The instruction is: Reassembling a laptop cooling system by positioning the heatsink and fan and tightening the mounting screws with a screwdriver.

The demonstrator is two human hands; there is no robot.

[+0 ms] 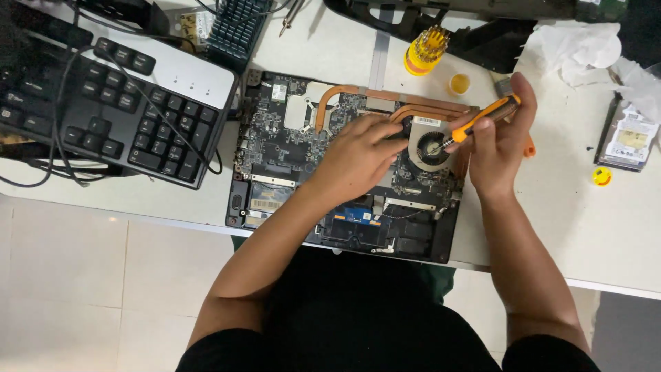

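The opened laptop (344,165) is lying on the white bench (592,220), its board exposed; the right hand (497,141) is closing its fingers around an orange screwdriver (482,118), tip resting at the cooling fan (430,147); the left hand (354,155) is pressing flat, fingers spread narrowly, holding nothing, beside the copper heat pipes (385,96); judging by this, a fan screw is being worked, calling for steady downward turning.

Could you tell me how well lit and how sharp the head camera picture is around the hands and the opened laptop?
Head view: even overhead light, white table bright near the tissue; laptop board and fan sharp; right hand and orange screwdriver slightly soft; left hand casts only a faint shadow.
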